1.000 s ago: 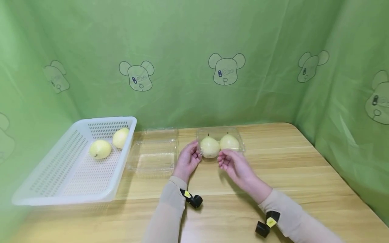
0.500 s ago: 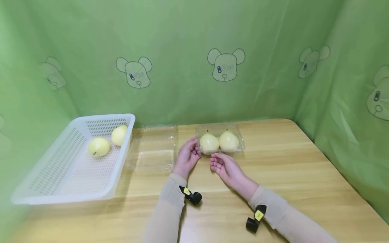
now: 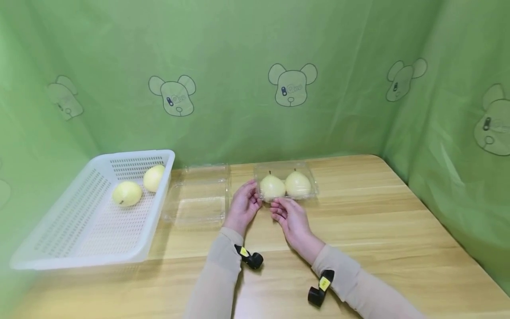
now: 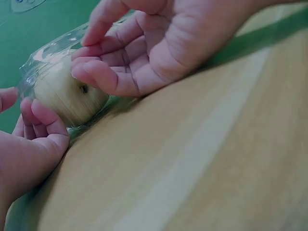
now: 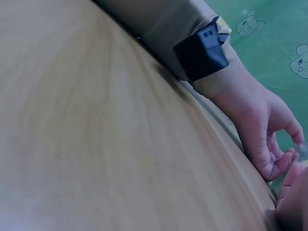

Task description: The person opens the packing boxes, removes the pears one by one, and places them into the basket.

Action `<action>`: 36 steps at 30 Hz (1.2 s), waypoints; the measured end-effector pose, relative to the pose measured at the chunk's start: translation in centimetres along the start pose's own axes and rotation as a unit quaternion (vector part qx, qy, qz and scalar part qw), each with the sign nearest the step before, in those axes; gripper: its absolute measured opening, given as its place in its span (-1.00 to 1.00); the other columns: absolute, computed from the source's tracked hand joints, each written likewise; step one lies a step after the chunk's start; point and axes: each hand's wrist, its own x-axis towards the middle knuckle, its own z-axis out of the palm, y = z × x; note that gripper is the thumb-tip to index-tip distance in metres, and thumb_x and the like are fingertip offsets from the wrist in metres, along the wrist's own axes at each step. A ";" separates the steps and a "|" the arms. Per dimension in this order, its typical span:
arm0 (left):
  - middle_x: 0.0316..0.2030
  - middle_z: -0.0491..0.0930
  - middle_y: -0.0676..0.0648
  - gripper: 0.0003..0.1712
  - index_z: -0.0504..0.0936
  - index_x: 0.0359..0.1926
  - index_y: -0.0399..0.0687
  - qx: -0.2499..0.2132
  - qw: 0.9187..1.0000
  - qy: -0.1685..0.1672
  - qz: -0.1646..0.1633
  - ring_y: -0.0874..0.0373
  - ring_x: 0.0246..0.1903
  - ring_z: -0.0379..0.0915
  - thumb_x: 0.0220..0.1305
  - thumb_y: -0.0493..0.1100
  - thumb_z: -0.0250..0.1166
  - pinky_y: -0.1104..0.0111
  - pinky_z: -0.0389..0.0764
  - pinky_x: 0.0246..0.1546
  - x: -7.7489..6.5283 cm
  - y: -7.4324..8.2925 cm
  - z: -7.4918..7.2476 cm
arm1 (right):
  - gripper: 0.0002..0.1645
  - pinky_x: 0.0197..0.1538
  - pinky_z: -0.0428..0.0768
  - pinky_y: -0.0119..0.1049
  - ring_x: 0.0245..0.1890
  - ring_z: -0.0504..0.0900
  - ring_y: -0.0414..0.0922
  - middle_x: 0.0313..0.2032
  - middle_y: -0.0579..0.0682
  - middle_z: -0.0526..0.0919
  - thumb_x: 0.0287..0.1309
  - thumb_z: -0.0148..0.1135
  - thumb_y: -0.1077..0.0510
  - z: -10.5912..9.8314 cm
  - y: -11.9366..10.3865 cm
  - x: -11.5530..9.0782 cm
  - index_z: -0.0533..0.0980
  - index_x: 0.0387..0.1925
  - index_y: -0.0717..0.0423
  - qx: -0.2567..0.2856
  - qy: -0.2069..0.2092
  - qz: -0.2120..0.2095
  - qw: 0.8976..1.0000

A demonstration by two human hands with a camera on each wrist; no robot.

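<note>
Two pale yellow pears, the left one [image 3: 272, 188] and the right one [image 3: 298, 184], sit side by side, stems up, in a clear plastic clamshell box [image 3: 314, 188]. My left hand [image 3: 242, 207] pinches the box's left front corner between thumb and curled fingers. At the front edge, my right hand [image 3: 294, 221] has its thumb and fingertips on the plastic rim, fingers curled, in front of the left pear. In the left wrist view a pear [image 4: 67, 96] shows through the plastic between both hands. The right wrist view catches the left hand [image 5: 262, 127] at the box edge.
A white perforated basket [image 3: 143, 248] stands on the left with two more pears, one in its middle [image 3: 126, 193] and one by its right wall [image 3: 153, 178]. Beside it lies an open clear plastic box [image 3: 199, 199]. Green printed curtain [image 3: 231, 124] surrounds the wooden table [image 3: 378, 230].
My right hand has moved left along the box's front edge, from before the right pear to before the left one. The left hand stays at the left corner.
</note>
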 end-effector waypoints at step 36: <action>-0.28 0.60 -0.17 -0.56 0.44 0.15 -0.51 0.271 0.960 0.064 0.028 0.22 -0.43 0.51 0.30 -0.33 0.07 0.44 0.67 -0.23 -2.3 4.5 2.5 | -0.77 -0.47 0.48 -0.45 -0.55 0.46 -0.21 -0.57 -0.05 0.55 0.23 -0.02 0.36 -0.5 -0.3 -0.5 0.49 -0.50 0.14 -0.036 0.005 -0.001 0.999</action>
